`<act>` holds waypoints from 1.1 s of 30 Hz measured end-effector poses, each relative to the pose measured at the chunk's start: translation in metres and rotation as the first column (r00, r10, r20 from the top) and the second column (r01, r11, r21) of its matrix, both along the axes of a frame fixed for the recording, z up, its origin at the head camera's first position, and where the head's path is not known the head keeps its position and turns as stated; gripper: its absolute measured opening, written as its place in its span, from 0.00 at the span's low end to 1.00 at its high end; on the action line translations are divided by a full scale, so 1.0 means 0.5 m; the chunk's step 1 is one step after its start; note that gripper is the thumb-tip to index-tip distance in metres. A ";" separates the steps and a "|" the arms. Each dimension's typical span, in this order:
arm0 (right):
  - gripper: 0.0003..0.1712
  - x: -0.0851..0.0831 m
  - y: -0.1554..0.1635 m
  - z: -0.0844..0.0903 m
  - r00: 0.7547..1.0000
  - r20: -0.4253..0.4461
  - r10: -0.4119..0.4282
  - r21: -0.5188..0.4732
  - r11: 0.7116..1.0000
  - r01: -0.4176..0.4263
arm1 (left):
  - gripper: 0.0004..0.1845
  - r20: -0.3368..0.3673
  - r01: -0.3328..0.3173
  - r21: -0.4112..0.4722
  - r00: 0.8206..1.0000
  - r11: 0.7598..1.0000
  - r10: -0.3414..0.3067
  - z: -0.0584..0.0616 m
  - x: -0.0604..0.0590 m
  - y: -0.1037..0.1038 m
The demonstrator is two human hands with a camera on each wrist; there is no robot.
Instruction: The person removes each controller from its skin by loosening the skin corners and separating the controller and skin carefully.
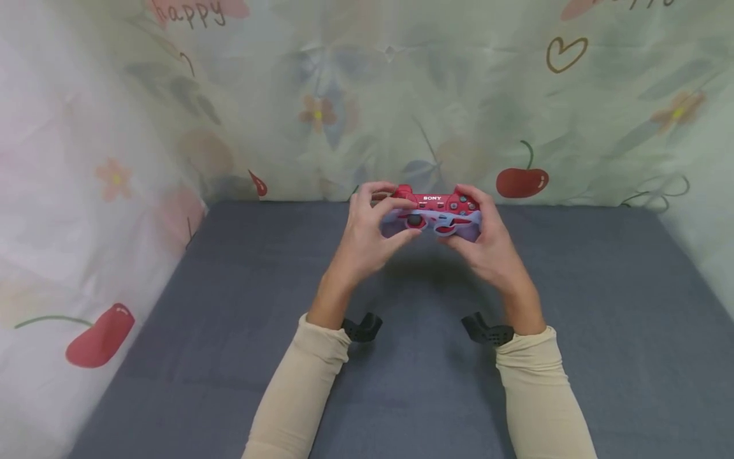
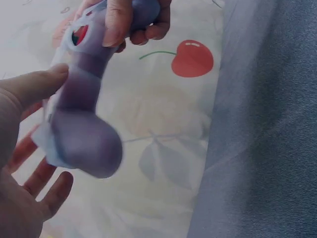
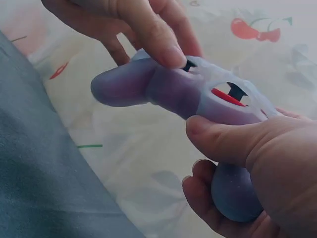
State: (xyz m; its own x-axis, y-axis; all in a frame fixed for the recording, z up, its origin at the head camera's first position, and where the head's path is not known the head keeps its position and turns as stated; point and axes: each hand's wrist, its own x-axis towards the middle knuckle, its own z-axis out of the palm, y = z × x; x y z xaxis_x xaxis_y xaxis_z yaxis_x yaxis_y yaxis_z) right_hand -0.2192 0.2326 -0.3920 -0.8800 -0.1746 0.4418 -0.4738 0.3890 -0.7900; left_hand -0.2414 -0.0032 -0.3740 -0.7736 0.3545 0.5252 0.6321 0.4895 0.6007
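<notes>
A red Sony game controller point(image 1: 432, 205) is held up above the table between both hands. A translucent bluish-purple silicone cover point(image 3: 173, 91) wraps its lower side and grips, while the red button face shows bare along the top in the head view. My left hand point(image 1: 367, 233) pinches the controller's left end, thumb by the stick opening and index finger across the top. Around the other end my right hand point(image 1: 494, 245) curls, its thumb point(image 3: 218, 139) pressed on the cover and its fingers wrapped round the grip. One black thumbstick point(image 1: 414, 219) pokes through its hole in the cover.
Dark grey cloth covers the table point(image 1: 401, 395) below the hands. Pale curtains point(image 1: 390, 95) printed with cherries and flowers hang at the back and sides. Black wrist mounts point(image 1: 364, 327) jut inward from both wrists, by the beige sleeves point(image 1: 298, 389).
</notes>
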 end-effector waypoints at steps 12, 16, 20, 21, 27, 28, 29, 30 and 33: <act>0.49 0.006 0.017 0.000 0.997 0.074 0.031 0.036 0.999 -0.034 | 0.14 0.083 0.018 -0.154 0.997 0.988 -0.005 0.005 -0.001 -0.011; 0.48 0.003 0.021 -0.003 0.992 0.111 0.061 0.047 0.997 -0.067 | 0.08 0.136 0.055 -0.268 0.991 0.962 -0.018 0.005 -0.004 -0.016; 0.46 0.001 0.023 -0.006 0.990 0.099 0.100 0.071 0.992 -0.107 | 0.07 0.124 0.076 -0.271 0.991 0.960 -0.043 0.001 -0.010 -0.018; 0.45 0.002 0.023 -0.006 0.990 0.093 0.107 0.077 0.990 -0.114 | 0.07 0.115 0.075 -0.254 0.992 0.964 -0.047 0.000 -0.010 -0.018; 0.35 0.005 0.019 -0.012 0.987 0.087 0.132 0.139 0.980 -0.144 | 0.05 0.160 0.024 -0.132 0.987 0.991 -0.002 0.000 -0.006 -0.017; 0.34 0.004 0.018 -0.013 0.987 0.086 0.136 0.150 0.977 -0.148 | 0.05 0.181 0.012 -0.121 0.983 0.993 0.010 0.002 -0.004 -0.017; 0.34 0.004 0.017 -0.013 0.987 0.088 0.137 0.161 0.976 -0.150 | 0.05 0.204 0.003 -0.114 0.979 0.993 0.020 0.004 -0.003 -0.016; 0.34 0.004 0.015 -0.012 0.987 0.086 0.138 0.172 0.973 -0.151 | 0.06 0.220 -0.004 -0.115 0.975 0.993 0.029 0.005 -0.002 -0.015; 0.34 0.003 0.013 -0.012 0.988 0.075 0.135 0.213 0.966 -0.148 | 0.06 0.259 -0.008 -0.151 0.965 0.989 0.047 0.007 0.000 -0.012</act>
